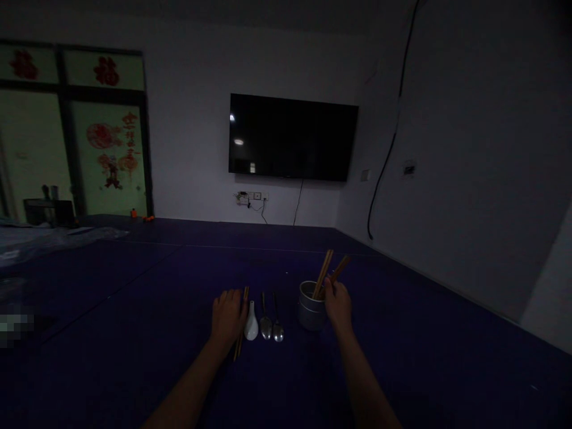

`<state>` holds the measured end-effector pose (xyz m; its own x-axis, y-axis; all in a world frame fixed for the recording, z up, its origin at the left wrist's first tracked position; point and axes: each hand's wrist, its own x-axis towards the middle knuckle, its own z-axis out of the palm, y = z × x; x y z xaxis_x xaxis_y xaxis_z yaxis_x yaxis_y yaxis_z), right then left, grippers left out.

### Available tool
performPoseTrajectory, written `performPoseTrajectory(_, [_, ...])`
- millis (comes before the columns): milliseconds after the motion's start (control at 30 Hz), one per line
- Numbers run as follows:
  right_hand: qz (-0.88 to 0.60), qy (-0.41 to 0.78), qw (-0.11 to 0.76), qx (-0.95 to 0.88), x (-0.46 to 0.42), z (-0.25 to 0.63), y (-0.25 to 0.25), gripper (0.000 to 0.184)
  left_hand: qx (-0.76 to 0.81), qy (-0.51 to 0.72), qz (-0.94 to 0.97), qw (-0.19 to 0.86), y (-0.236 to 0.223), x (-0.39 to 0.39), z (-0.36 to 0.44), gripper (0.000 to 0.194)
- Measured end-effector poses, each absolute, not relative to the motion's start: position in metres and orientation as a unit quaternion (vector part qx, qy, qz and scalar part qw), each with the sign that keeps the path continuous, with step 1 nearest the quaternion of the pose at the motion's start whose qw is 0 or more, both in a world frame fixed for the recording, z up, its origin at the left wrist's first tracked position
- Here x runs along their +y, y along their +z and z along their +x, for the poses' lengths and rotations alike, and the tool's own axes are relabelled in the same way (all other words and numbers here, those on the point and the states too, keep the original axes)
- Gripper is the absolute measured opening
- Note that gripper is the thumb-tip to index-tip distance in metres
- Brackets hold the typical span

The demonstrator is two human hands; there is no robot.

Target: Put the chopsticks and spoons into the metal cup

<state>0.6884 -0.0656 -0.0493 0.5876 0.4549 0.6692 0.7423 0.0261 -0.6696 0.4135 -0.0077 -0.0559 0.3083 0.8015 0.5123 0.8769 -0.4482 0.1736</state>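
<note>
In the dim head view, my left hand (227, 316) rests on the table with its fingers closed against a pair of wooden chopsticks (239, 347). Just right of them lies a white soup spoon (251, 325), then two metal spoons (266, 326) side by side, handles pointing away from me. A grey metal cup (311, 316) stands upright farther right, with wooden chopsticks (324, 271) leaning in it. My right hand (338, 302) is at the cup's right rim, fingers closed around other chopsticks (341, 268) tilted to the right. Its fingertips are partly hidden.
The dark blue table (179, 286) stretches to the far wall, where a black television (292, 138) hangs. Clear plastic sheeting (58, 241) lies at the left. Small orange objects (148, 218) sit at the back edge. A black cable (383, 173) hangs down the right wall.
</note>
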Motion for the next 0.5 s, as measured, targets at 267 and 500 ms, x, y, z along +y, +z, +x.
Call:
performPoseTrajectory(267, [-0.681,-0.033,0.622,-0.385,-0.065,0.684,-0.054,0.076,-0.550,-0.250,-0.795,0.042,-0.054,-0.006,0.412,0.039])
performPoseTrajectory(500, [-0.679,-0.122,0.658,-0.301,-0.071,0.677,-0.052,0.081,-0.583,-0.234,-0.778,0.017,-0.055,-0.002,0.410,0.037])
